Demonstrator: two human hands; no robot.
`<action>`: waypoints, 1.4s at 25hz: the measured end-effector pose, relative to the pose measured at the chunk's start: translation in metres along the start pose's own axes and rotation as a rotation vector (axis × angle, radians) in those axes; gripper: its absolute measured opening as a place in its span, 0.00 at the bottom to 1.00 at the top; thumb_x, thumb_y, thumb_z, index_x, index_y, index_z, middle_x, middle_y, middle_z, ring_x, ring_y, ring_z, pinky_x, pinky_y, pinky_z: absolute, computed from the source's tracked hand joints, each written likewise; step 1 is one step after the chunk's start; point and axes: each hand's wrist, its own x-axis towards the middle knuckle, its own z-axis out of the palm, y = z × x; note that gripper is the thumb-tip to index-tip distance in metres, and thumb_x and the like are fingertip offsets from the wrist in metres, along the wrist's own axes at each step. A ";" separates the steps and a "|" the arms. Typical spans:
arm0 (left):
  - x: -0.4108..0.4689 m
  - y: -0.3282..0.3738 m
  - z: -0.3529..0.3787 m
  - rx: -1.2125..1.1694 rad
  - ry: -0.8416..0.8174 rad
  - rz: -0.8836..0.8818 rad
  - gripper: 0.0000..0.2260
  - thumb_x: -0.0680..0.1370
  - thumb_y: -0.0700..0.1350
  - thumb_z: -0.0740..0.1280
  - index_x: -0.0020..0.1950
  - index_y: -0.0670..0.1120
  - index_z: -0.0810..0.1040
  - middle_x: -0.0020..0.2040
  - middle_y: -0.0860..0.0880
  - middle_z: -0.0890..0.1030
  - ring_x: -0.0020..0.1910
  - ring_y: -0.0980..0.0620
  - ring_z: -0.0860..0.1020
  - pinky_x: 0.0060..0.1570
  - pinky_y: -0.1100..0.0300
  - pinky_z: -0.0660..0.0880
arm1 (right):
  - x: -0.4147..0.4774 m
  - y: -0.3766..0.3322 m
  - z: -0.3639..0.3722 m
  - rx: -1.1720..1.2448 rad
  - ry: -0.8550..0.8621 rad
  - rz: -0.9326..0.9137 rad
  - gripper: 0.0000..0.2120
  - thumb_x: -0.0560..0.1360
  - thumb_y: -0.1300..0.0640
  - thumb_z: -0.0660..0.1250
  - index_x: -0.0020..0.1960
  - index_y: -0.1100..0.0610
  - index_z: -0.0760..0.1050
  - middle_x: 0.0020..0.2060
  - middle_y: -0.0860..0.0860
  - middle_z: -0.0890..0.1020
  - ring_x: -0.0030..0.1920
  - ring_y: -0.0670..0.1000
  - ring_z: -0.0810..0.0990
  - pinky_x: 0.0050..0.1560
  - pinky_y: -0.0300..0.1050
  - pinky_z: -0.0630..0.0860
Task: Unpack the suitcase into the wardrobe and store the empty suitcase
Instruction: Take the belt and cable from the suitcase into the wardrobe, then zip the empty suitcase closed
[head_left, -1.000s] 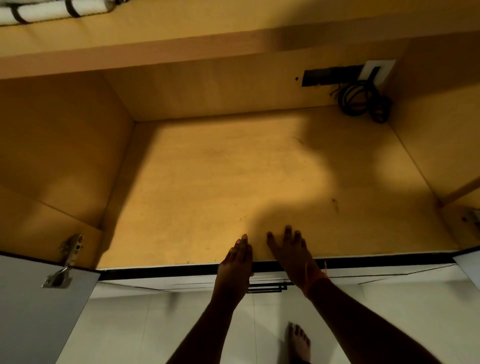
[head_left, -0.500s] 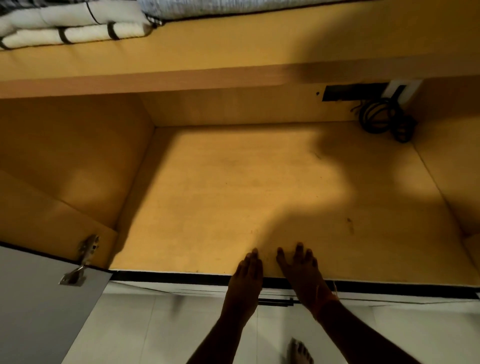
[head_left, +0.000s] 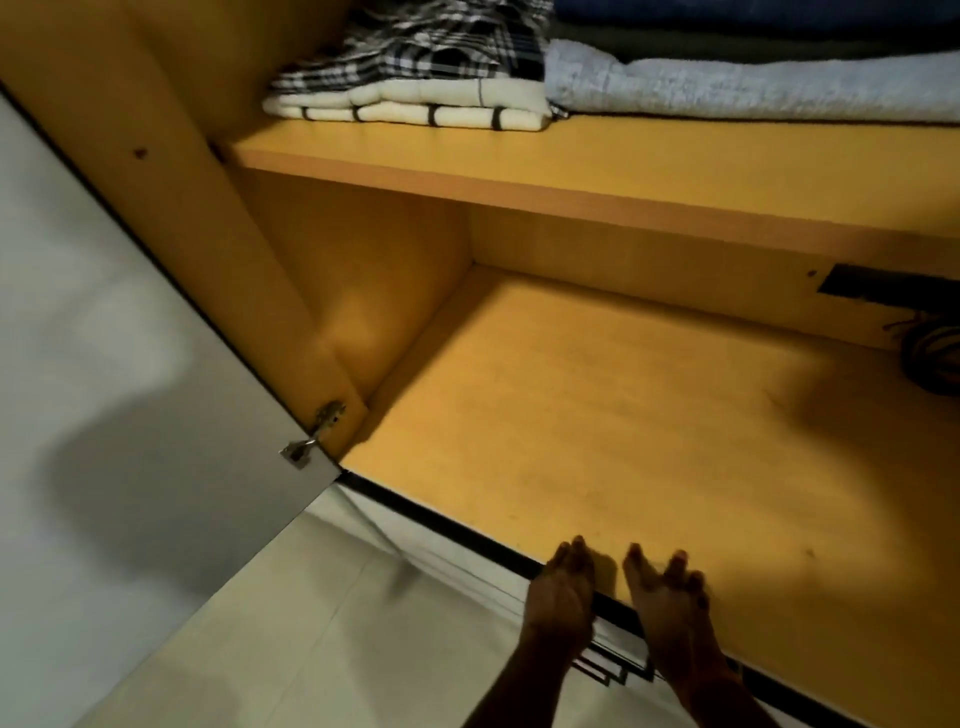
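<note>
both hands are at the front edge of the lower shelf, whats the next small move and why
Probably lift both hands off and go fetch the suitcase, not in view. The left hand and right hand rest open and hold nothing, folded clothes already sit on the upper shelf, and the lower shelf shows broad bare wood, likely room for the case.

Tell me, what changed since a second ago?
Only the view swung left: the clothes on the upper shelf and the door show more. The left hand and right hand stay at the bottom shelf's front edge, holding nothing.
</note>
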 end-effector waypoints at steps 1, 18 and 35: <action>0.001 0.006 -0.002 0.014 0.036 -0.064 0.21 0.78 0.50 0.62 0.69 0.42 0.72 0.59 0.45 0.81 0.61 0.50 0.74 0.68 0.63 0.63 | -0.004 0.001 -0.004 -0.043 -0.020 -0.015 0.27 0.71 0.66 0.57 0.70 0.63 0.66 0.59 0.81 0.65 0.48 0.77 0.76 0.43 0.63 0.76; -0.208 -0.030 -0.162 0.203 0.229 -0.882 0.08 0.76 0.43 0.64 0.50 0.41 0.78 0.48 0.42 0.80 0.49 0.40 0.77 0.42 0.53 0.73 | -0.026 -0.095 -0.053 -0.106 -0.230 -0.395 0.33 0.76 0.35 0.57 0.74 0.53 0.58 0.71 0.51 0.67 0.69 0.53 0.69 0.66 0.44 0.68; -0.581 0.027 -0.162 0.171 0.386 -1.749 0.10 0.60 0.48 0.75 0.34 0.48 0.76 0.32 0.50 0.78 0.32 0.48 0.77 0.25 0.59 0.69 | -0.315 -0.420 -0.001 -0.057 0.171 -1.320 0.25 0.70 0.52 0.71 0.66 0.50 0.73 0.65 0.59 0.71 0.66 0.61 0.67 0.60 0.56 0.66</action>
